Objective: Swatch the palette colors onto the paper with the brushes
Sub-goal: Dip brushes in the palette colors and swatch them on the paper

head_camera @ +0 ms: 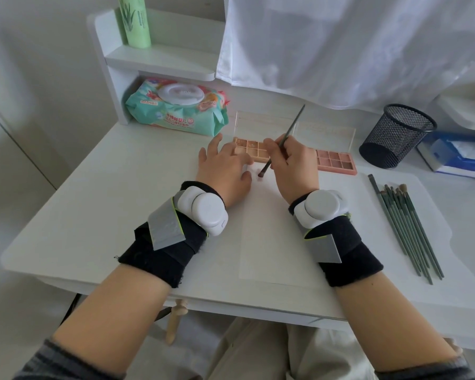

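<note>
My right hand [294, 163] grips a thin dark-green brush [281, 145], its tip touching the white paper [269, 234] near the sheet's top edge, where a faint pink mark shows. My left hand [225, 168] lies flat with straight fingers on the paper's top left corner and the desk. Behind both hands lies an orange-toned palette [251, 149] with an upright clear lid, partly hidden by my fingers. A pink-toned palette [336, 161] lies to the right of my right hand.
Several green brushes [406, 226] lie in a row on the right of the white desk [93, 201]. A black mesh cup [395, 135] lies tipped at the back right beside a blue tissue pack [458, 157]. A wet-wipes pack [176, 111] sits at the back left.
</note>
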`<state>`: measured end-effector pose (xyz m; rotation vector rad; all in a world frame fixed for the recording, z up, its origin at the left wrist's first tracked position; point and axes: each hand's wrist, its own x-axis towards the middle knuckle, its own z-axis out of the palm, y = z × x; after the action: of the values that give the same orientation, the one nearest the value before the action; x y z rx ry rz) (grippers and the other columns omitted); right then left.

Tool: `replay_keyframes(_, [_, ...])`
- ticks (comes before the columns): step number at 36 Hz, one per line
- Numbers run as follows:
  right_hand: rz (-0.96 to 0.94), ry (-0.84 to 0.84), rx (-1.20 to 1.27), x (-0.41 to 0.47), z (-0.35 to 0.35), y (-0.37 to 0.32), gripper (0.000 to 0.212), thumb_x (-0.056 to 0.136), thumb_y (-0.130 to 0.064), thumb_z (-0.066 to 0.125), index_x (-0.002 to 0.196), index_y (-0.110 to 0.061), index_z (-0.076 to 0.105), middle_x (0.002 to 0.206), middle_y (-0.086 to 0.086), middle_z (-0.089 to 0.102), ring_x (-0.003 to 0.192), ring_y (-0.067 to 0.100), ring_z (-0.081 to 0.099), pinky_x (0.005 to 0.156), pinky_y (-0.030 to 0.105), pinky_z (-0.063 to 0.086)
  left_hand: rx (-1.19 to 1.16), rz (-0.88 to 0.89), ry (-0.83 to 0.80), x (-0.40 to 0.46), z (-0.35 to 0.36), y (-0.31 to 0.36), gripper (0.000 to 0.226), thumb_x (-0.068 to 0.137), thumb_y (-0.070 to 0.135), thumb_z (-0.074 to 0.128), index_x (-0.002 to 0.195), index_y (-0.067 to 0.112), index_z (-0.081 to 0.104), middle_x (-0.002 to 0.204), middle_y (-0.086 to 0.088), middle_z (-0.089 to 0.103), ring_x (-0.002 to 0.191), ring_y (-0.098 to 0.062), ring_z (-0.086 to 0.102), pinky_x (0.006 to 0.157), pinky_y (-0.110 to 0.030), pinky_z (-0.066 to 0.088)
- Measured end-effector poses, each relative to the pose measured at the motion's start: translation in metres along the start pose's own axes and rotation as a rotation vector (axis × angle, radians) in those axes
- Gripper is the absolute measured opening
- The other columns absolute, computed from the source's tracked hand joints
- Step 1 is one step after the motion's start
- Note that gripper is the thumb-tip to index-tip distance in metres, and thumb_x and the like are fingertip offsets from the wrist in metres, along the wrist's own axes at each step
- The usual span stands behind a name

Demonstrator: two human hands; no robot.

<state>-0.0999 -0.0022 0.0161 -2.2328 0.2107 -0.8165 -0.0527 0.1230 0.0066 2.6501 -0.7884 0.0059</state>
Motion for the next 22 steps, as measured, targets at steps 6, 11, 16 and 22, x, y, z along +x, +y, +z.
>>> replay_keyframes(6, [0.001, -0.018, 0.003, 0.0010, 0.0008, 0.0018, 0.030, 0.093, -0.024, 0.055, 0.080, 0.002, 0.060, 0.065, 0.017, 0.062, 0.062, 0.034, 0.054, 0.063, 0.040, 0.045, 0.007, -0.002, -0.002, -0.0002, -0.0005, 0.0008, 0.037, 0.093, 0.028, 0.044, 0.129, 0.030, 0.052, 0.151, -0.004, 0.028, 0.145, -0.027, -0.002, 0.116, -0.049, 0.008])
replay_keyframes(11, [-0.031, -0.009, -0.010, -0.0014, 0.0002, 0.0013, 0.036, 0.093, -0.023, 0.054, 0.072, 0.006, 0.057, 0.056, 0.020, 0.058, 0.058, 0.037, 0.051, 0.057, 0.035, 0.036, -0.005, -0.001, 0.005, -0.0001, 0.0009, -0.0005, 0.035, 0.093, 0.028, 0.045, 0.127, 0.030, 0.052, 0.150, -0.003, 0.029, 0.145, -0.026, -0.002, 0.116, -0.049, 0.007])
replay_keyframes(16, [-0.015, -0.003, -0.003, -0.0020, 0.0002, 0.0007, 0.033, 0.094, -0.023, 0.054, 0.074, 0.003, 0.057, 0.050, 0.007, 0.053, 0.055, 0.029, 0.047, 0.058, 0.034, 0.035, -0.001, -0.004, 0.001, 0.0001, 0.0008, -0.0005, 0.036, 0.093, 0.028, 0.045, 0.128, 0.030, 0.052, 0.151, -0.002, 0.029, 0.145, -0.026, -0.003, 0.116, -0.049, 0.006])
replay_keyframes(22, [0.002, -0.026, -0.003, 0.0005, 0.0016, 0.0020, 0.029, 0.093, -0.024, 0.055, 0.081, 0.002, 0.060, 0.051, -0.012, 0.045, 0.055, 0.020, 0.043, 0.059, 0.033, 0.039, -0.001, -0.007, -0.001, 0.0004, 0.0002, -0.0004, 0.036, 0.093, 0.029, 0.045, 0.128, 0.031, 0.052, 0.150, -0.003, 0.029, 0.145, -0.026, -0.002, 0.116, -0.049, 0.006])
